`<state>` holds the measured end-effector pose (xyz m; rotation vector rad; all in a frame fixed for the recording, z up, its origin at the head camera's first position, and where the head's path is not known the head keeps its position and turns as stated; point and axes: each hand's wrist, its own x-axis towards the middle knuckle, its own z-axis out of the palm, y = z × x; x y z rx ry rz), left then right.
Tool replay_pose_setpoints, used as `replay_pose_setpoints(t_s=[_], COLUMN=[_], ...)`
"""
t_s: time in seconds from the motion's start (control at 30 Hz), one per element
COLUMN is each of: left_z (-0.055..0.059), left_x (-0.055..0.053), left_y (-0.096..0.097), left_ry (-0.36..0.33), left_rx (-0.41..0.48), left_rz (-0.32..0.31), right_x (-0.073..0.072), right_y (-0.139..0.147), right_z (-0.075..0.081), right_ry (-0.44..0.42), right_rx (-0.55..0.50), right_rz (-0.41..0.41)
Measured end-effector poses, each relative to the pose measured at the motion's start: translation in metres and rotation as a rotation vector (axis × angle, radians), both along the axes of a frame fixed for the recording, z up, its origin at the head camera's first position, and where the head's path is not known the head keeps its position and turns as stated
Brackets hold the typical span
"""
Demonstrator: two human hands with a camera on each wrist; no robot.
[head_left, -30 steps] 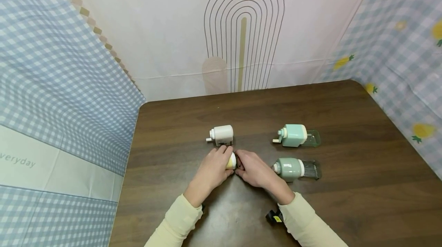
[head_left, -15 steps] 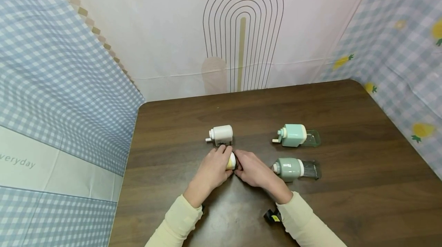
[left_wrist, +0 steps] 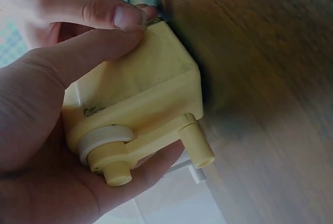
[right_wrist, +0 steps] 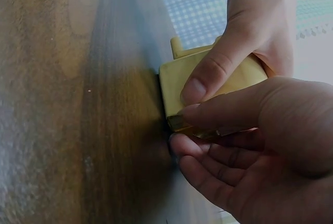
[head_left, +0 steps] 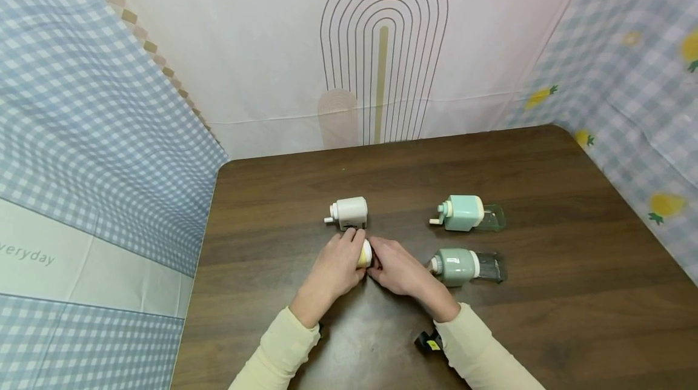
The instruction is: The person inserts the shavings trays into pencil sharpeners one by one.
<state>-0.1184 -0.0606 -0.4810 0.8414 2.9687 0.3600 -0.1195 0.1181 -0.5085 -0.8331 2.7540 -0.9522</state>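
Observation:
A yellow crank pencil sharpener (left_wrist: 156, 73) lies in my left hand (head_left: 335, 263), low over the table. That hand grips its body, thumb along one side and fingers round the other; the crank handle (left_wrist: 196, 143) shows in the left wrist view. At the opposite, white-rimmed end, my right hand (head_left: 398, 266) pinches the see-through shavings drawer (right_wrist: 179, 121) between thumb and fingertips. Most of the drawer is hidden by the fingers. A white-grey sharpener (head_left: 351, 212) stands just beyond my left fingertips.
To the right are a mint sharpener (head_left: 463, 213) and a grey-green sharpener (head_left: 457, 266), each with its clear drawer out. The latter is close to my right wrist. Brown wooden table (head_left: 572, 226) surrounds them, with patterned cloth (head_left: 262, 45) hanging behind and at both sides.
My right hand has shifted slightly left, closer to the yellow sharpener's white end, and less of the drawer shows between. The left hand keeps its grip; the other sharpeners have not moved.

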Motion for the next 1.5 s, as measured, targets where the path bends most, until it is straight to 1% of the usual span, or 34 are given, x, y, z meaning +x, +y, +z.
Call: replay_pose_setpoints(t_s=[0.2, 0.33, 0.53, 0.67, 0.83, 0.97, 1.07, 1.2, 1.3, 1.37, 1.4, 1.43, 1.5], left_z=[0.004, 0.006, 0.008, 0.011, 0.016, 0.021, 0.029, 0.043, 0.053, 0.057, 0.058, 0.059, 0.060], left_x=[-0.001, -0.001, -0.002, -0.003, -0.004, -0.005, -0.006, -0.007, -0.007, -0.008, -0.008, -0.009, -0.011], left_y=[0.000, -0.001, 0.000, 0.001, 0.000, -0.003, -0.004, -0.006, -0.006, -0.005, -0.005, -0.004, -0.001], left_ry=[-0.018, -0.041, -0.065, -0.088, -0.140, -0.162, -0.172, -0.238, -0.278, -0.269, -0.249, -0.222, -0.146], left_rx=[0.003, -0.013, -0.028, -0.044, -0.035, -0.006, 0.020, 0.082, 0.121, 0.135, 0.142, 0.150, 0.164], left_rz=[-0.015, -0.020, -0.009, -0.009, -0.018, -0.026, -0.040, -0.063, -0.070, -0.069, -0.069, -0.070, -0.071], right_x=[0.001, 0.002, 0.003, 0.003, 0.004, 0.006, 0.007, 0.007, 0.007, 0.008, 0.008, 0.008, 0.009], right_y=[0.002, 0.005, 0.006, 0.006, 0.008, 0.011, 0.016, 0.024, 0.031, 0.036, 0.039, 0.041, 0.047], right_z=[-0.001, -0.002, -0.002, 0.001, 0.009, 0.018, 0.026, 0.038, 0.046, 0.052, 0.055, 0.058, 0.063], right_ry=[-0.014, -0.051, -0.115, -0.152, -0.176, -0.144, -0.109, -0.060, -0.024, 0.002, 0.019, 0.039, 0.081], right_rx=[-0.025, -0.037, -0.055, -0.057, -0.032, -0.027, -0.035, -0.018, 0.018, 0.036, 0.041, 0.048, 0.052], right_rz=[-0.004, -0.018, -0.047, -0.079, -0.075, -0.067, -0.054, -0.053, -0.078, -0.097, -0.106, -0.116, -0.134])
